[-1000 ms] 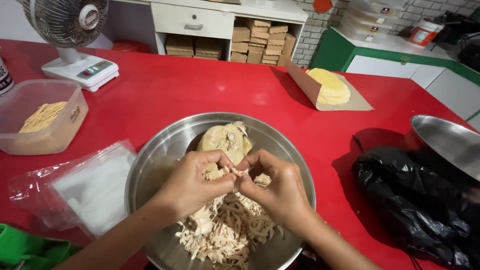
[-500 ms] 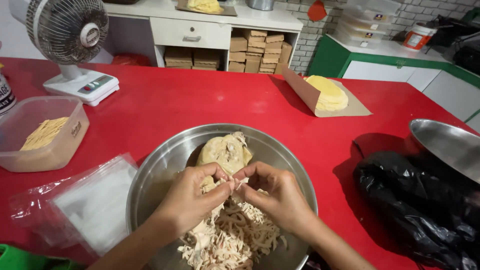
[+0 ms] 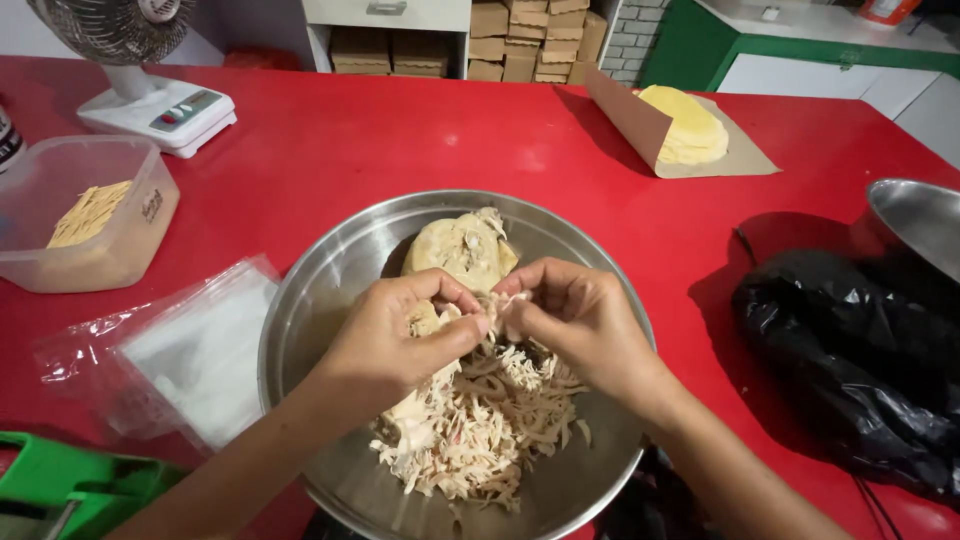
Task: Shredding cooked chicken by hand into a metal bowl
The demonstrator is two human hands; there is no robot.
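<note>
A round steel bowl point(image 3: 330, 270) sits on the red table in front of me. A pile of pale shredded chicken point(image 3: 480, 430) fills its near half, and a whole cooked chicken piece point(image 3: 460, 250) lies at its far side. My left hand point(image 3: 395, 335) and my right hand point(image 3: 580, 320) meet over the bowl's middle, fingertips pinched together on one strip of chicken point(image 3: 495, 318) between them.
Left of the bowl lies a clear plastic bag point(image 3: 190, 350), beyond it a plastic tub of yellow shreds point(image 3: 85, 215) and a white scale under a fan point(image 3: 160, 110). A black bag point(image 3: 850, 350) and a steel pan point(image 3: 915, 215) sit right. Yellow dough rests on cardboard point(image 3: 685, 130).
Both hands have stayed together over the bowl, still pulling at the chicken. The view has tipped down and moved closer, so the bowl looks larger.
</note>
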